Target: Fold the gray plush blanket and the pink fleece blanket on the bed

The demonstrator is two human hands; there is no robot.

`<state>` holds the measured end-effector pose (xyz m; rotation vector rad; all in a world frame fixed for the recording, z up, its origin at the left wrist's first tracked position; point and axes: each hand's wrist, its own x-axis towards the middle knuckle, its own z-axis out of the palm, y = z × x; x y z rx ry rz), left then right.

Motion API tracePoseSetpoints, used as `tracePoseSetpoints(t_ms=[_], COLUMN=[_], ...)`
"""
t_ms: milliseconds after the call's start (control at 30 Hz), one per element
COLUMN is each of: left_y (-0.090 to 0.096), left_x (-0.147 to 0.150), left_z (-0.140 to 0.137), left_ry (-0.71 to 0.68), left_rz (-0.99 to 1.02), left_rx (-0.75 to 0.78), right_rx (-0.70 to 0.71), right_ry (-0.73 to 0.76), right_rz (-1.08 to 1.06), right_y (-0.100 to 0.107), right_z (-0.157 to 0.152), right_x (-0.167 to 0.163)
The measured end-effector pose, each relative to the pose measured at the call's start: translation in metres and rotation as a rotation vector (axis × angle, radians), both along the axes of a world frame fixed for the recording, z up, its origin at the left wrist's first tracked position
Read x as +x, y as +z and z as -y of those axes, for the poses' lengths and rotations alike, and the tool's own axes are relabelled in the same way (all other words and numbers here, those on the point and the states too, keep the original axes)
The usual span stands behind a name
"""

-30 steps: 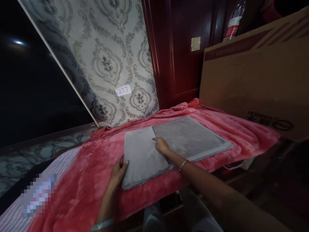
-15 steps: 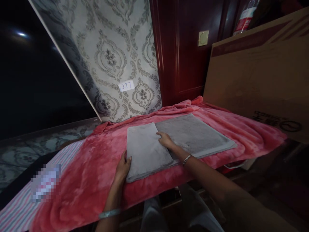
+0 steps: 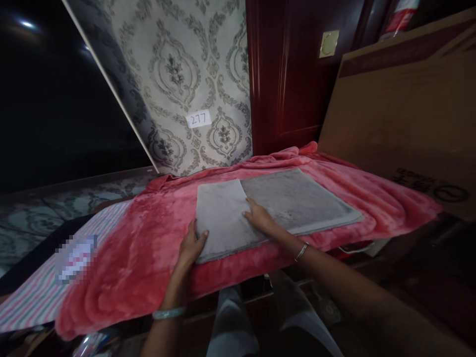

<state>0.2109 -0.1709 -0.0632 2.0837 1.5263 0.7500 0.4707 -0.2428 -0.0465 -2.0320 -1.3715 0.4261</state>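
Observation:
A grey towel [image 3: 308,198] lies on a pink-red plush blanket [image 3: 145,258], with a paler folded section [image 3: 221,213] over its left part. My left hand [image 3: 191,245] grips the left edge of that section, thumb on top and fingers along the side. At the section's right edge, my right hand [image 3: 260,218] holds the fabric with thumb and forefinger apart on the surface. The other fingers of this hand are hidden beneath it. A small raised pattern shows on the towel beside my right wrist.
A large cardboard box [image 3: 401,109] stands at the right, a bottle [image 3: 399,20] behind its top edge. Striped cloth [image 3: 33,302] lies at the left, with a blurred item on it. Behind are a dark screen [image 3: 63,109], patterned wallpaper with a "277" label [image 3: 199,118], and a red-brown panel.
The view has tilted and shifted slightly. My left thumb has spread further over the towel, and my right hand has slid a little right along the folded section's edge.

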Motion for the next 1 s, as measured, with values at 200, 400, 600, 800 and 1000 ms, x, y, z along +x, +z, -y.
tracePoseSetpoints(t_ms=[200, 400, 600, 800, 1000], left_y=[0.017, 0.012, 0.043, 0.064, 0.059], left_x=[0.014, 0.003, 0.030, 0.119, 0.186], left_z=[0.024, 0.015, -0.005, -0.062, -0.137], left_ry=[0.050, -0.015, -0.129, -0.419, -0.408], left_rz=[-0.295, -0.260, -0.472, -0.549, -0.495], left_rx=[-0.003, 0.073, 0.352, 0.230, 0.198], right_rx=[-0.061, -0.005, 0.108, 0.305, 0.370], right_ry=[0.031, 0.026, 0.036, 0.118, 0.121], right_rz=[0.160, 0.103, 0.008, -0.077, -0.184], right_y=[-0.004, -0.006, -0.018, -0.039, -0.048], right_z=[0.019, 0.017, 0.021, 0.025, 0.028], right_x=[-0.009, -0.005, 0.001, 0.003, 0.001])
